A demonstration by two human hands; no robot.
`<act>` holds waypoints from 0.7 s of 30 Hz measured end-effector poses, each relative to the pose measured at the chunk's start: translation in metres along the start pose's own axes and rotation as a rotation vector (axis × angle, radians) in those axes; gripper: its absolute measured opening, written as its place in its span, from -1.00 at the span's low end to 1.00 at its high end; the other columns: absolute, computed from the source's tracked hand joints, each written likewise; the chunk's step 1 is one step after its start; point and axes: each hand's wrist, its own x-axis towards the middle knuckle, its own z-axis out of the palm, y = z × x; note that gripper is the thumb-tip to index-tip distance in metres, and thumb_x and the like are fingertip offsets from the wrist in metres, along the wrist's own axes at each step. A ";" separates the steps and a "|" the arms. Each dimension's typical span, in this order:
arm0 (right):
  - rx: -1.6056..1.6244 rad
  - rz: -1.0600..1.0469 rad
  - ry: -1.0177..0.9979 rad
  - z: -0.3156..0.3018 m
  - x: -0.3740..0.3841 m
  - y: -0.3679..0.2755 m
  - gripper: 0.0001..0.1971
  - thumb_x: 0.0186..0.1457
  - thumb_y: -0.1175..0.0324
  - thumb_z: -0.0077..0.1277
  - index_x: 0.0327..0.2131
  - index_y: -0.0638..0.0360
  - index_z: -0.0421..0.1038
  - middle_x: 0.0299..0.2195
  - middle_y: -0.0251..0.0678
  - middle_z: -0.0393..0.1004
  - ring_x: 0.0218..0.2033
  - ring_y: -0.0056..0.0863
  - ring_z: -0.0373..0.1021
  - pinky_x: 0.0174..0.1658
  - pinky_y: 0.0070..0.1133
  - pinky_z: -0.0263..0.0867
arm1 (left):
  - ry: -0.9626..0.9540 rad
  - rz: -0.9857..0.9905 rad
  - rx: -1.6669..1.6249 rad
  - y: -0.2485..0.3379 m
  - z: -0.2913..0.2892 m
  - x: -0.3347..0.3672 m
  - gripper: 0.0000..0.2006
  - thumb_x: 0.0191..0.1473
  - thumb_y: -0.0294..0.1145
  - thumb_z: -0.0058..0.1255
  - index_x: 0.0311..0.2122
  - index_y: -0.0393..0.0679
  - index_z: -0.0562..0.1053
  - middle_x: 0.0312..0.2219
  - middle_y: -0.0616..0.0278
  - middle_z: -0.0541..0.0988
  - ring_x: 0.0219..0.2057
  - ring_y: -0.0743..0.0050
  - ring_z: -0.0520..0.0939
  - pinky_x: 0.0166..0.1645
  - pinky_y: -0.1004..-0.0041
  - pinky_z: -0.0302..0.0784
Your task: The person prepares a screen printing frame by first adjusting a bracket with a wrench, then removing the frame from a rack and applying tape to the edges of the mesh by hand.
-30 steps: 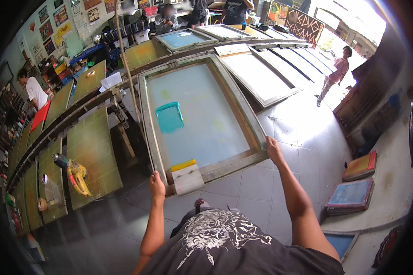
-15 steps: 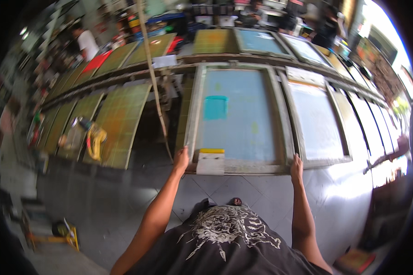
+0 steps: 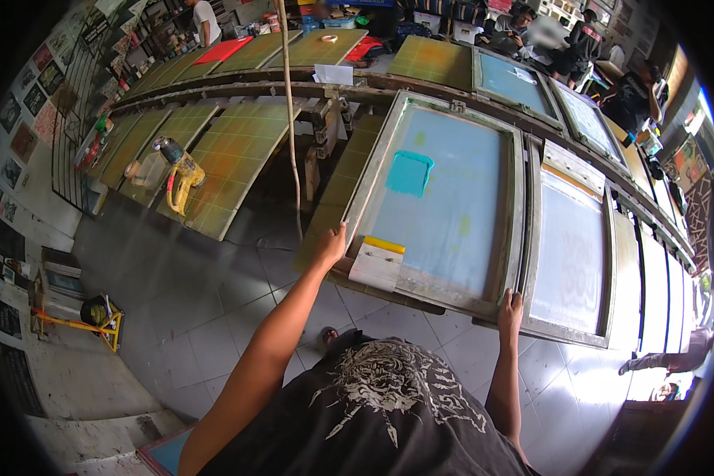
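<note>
My left hand (image 3: 331, 244) is closed around the near left edge of a wooden screen-printing frame (image 3: 518, 186). On the opposite side, my right hand (image 3: 511, 311) grips the near right corner. Pale blue mesh fills the frame, with a patch of teal ink (image 3: 409, 173) toward its upper left. A squeegee (image 3: 377, 266) with a yellow blade rests at the near left corner, close to my left hand. Part of a green printing board (image 3: 347, 178) shows beneath the frame on its left.
A second screen frame (image 3: 571, 246) lies immediately right. On the left boards sits a yellow heat gun (image 3: 186, 181). A thin upright pole (image 3: 290, 119) stands left of my frame. Another row of boards and frames runs behind. Several people are at the back; another person's arm (image 3: 666, 362) shows at right.
My view has turned, so the benches now slant down to the right. Both hands keep their hold on the frame. More of the green board shows at its left.
</note>
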 end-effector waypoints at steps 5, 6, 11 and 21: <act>-0.101 -0.175 0.081 0.006 -0.020 -0.018 -0.25 0.21 -0.07 -0.14 0.20 0.43 0.05 0.21 0.16 0.10 0.25 0.01 0.05 0.26 -0.33 0.00 | 0.128 0.160 -0.036 -0.010 0.004 0.001 -0.51 0.21 0.03 -0.22 -0.32 -0.32 0.44 -0.35 -0.25 0.55 -0.23 -0.32 0.53 -0.17 0.02 0.42; -0.115 -0.184 0.095 0.006 -0.022 -0.018 -0.25 0.21 -0.08 -0.14 0.21 0.43 0.05 0.21 0.15 0.10 0.25 0.01 0.05 0.26 -0.33 0.00 | 0.135 0.173 -0.029 -0.010 0.004 -0.003 -0.52 0.21 0.02 -0.21 -0.33 -0.31 0.44 -0.36 -0.23 0.55 -0.24 -0.31 0.54 -0.19 0.02 0.42; -0.102 -0.199 0.110 0.008 -0.016 -0.009 -0.27 0.22 -0.08 -0.16 0.20 0.41 0.07 0.17 0.18 0.15 0.21 0.02 0.11 0.24 -0.32 0.04 | 0.095 0.172 0.146 0.010 -0.005 -0.013 -0.49 0.21 0.07 -0.27 -0.30 -0.26 0.46 -0.36 -0.20 0.57 -0.28 -0.27 0.56 -0.20 0.00 0.44; -0.111 -0.265 0.112 0.021 -0.023 -0.013 -0.25 0.24 -0.07 -0.19 0.26 0.36 -0.05 0.25 0.13 0.03 0.30 -0.02 -0.05 0.31 -0.33 -0.09 | 0.024 0.252 0.207 -0.005 -0.020 0.004 -0.33 0.20 0.17 -0.34 -0.06 -0.38 0.42 -0.19 -0.39 0.48 -0.10 -0.28 0.50 0.04 0.10 0.40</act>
